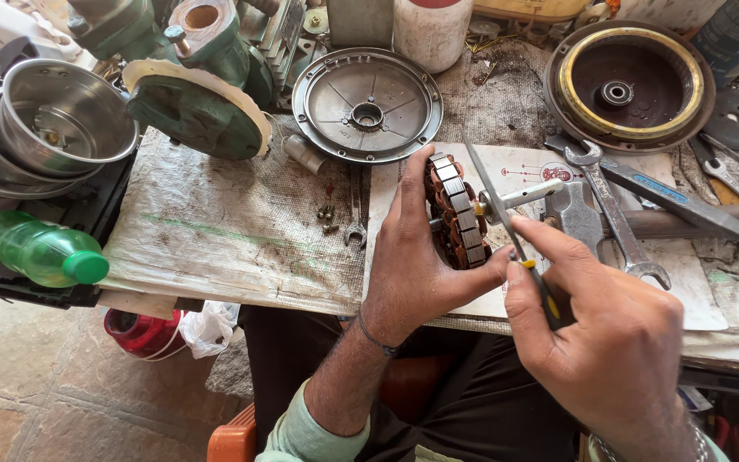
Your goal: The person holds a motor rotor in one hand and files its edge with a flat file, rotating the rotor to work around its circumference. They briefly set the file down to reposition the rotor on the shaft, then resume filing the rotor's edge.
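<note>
My left hand [408, 257] grips a round motor stator [457, 214] with copper windings and a steel shaft, holding it on edge above the workbench. My right hand [617, 342] is closed on a screwdriver [506, 227] with a yellow and black handle. Its long blade slants up and left across the stator's shaft. Both hands are close together at the bench's front edge.
A round grey motor cover [367, 104] and a dark rotor housing [632, 85] lie at the back. Spanners [613, 214] and a hammer [575, 210] lie right. Steel bowls [53, 120], a green bottle [36, 250] and a green pump body [194, 103] stand left. Small screws [327, 218] lie mid-bench.
</note>
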`<action>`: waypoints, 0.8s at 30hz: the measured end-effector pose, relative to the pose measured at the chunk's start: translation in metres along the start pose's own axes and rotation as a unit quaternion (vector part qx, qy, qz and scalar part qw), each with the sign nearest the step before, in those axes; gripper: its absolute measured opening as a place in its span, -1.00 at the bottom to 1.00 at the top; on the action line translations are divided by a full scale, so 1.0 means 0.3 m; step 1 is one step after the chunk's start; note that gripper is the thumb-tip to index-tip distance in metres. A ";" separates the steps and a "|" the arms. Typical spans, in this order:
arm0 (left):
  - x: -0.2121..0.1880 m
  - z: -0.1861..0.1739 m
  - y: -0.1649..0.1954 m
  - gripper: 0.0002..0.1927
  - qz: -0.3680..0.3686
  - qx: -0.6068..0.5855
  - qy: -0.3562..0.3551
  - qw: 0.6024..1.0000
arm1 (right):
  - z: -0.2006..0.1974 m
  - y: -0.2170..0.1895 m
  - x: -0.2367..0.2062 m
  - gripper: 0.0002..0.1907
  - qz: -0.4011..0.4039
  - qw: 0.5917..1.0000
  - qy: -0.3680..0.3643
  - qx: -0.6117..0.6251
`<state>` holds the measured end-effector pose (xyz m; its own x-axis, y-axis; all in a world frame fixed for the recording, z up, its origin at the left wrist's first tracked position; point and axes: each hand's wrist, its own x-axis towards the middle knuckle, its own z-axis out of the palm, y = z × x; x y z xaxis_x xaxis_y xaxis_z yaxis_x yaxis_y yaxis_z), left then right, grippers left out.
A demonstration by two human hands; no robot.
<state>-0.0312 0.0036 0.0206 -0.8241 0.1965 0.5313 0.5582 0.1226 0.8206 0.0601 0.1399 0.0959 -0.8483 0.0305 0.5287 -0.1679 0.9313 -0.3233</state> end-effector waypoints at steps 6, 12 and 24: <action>-0.002 -0.003 -0.008 0.24 -0.005 0.012 -0.005 1.000 | 0.017 0.009 -0.015 -0.61 -0.003 1.000 -0.012 0.003; -0.008 0.001 -0.010 0.24 0.023 0.041 -0.016 0.999 | 0.030 -0.001 -0.005 -0.63 -0.030 0.999 -0.001 0.017; -0.012 0.006 -0.014 0.25 0.005 0.069 -0.019 0.997 | 0.006 -0.022 0.006 -0.63 -0.015 0.997 -0.008 -0.080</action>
<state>-0.0303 0.0041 0.0149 -0.8151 0.2358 0.5292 0.5772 0.2528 0.7765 0.0589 0.1331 0.0977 -0.8518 -0.0034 0.5238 -0.1126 0.9778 -0.1768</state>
